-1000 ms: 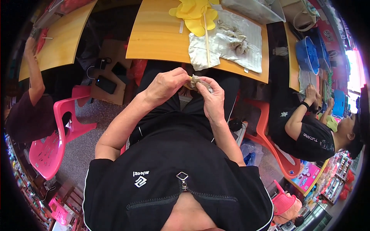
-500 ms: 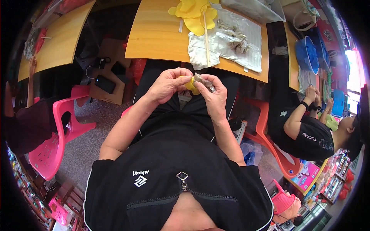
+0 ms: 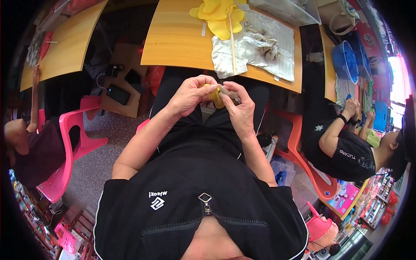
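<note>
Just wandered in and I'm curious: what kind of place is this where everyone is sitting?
Probably a small craft workshop or stall: wooden tables with yellow cut-out pieces and white cloth, pink plastic chairs, and other people working nearby.

Smooth wooden table (image 3: 182,39), matt white cloth (image 3: 260,47), glossy pink plastic chair (image 3: 71,143).
</note>
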`<state>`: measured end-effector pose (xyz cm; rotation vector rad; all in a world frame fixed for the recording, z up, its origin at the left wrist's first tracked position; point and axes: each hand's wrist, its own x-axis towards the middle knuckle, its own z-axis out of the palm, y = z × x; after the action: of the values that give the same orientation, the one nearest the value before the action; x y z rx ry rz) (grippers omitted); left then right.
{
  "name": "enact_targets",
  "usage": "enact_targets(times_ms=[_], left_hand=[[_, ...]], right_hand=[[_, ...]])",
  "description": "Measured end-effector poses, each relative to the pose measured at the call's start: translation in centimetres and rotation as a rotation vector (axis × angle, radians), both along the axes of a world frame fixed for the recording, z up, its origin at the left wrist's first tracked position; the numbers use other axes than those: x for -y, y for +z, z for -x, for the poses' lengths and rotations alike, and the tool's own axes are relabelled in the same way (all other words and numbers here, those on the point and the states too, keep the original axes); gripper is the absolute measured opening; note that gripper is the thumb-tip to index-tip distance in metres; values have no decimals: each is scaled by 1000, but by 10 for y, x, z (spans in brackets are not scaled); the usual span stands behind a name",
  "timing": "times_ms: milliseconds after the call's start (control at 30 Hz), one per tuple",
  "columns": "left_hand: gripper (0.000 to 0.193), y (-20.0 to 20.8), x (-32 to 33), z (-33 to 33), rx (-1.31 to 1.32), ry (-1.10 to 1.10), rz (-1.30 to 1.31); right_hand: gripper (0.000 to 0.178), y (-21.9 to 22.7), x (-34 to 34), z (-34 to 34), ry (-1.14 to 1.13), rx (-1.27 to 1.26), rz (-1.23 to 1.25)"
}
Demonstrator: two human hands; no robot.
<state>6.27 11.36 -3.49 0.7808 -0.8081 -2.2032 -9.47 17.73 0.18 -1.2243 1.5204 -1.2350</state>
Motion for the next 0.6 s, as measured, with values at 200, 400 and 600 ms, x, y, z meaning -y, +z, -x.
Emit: enact_targets(times_ms=[200, 400, 600], left_hand=[[13, 8, 3, 4, -52, 8, -67], [12, -2, 8, -2, 42, -26, 24], [10, -4, 12, -1, 164, -44, 235]], right_hand=[[14, -2, 2, 8, 53, -165, 167], [13, -3, 3, 11, 113, -144, 78], [12, -11, 4, 13, 167, -252, 173]])
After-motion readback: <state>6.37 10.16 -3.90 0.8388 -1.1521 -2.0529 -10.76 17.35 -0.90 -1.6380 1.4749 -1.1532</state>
